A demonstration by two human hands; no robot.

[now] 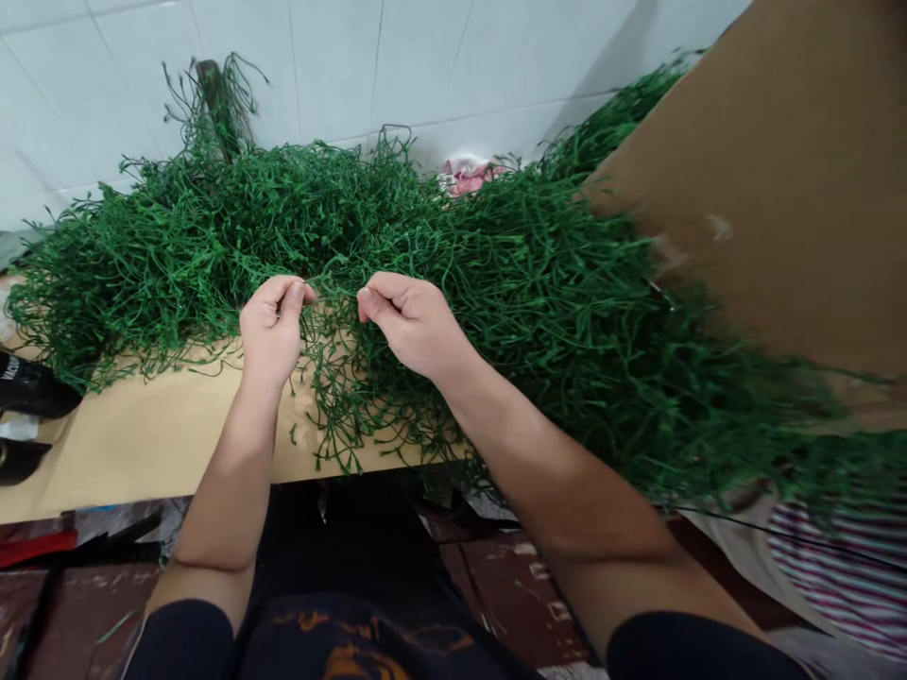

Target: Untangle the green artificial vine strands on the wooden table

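Before you, plant stems (553, 274) lie heaped across the tabletop (156, 434) — the wall (333, 66) behind them, a container (35, 385) at your far left, a panel (794, 189) to your right.

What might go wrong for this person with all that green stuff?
The green strands lie crisscrossed in a thick heap, so a pull by the left hand or right hand might snag others.

Loose pieces reach the front edge of the tan surface, so some could slip off.

At the far left, strands lie close to a black container and could catch on it.
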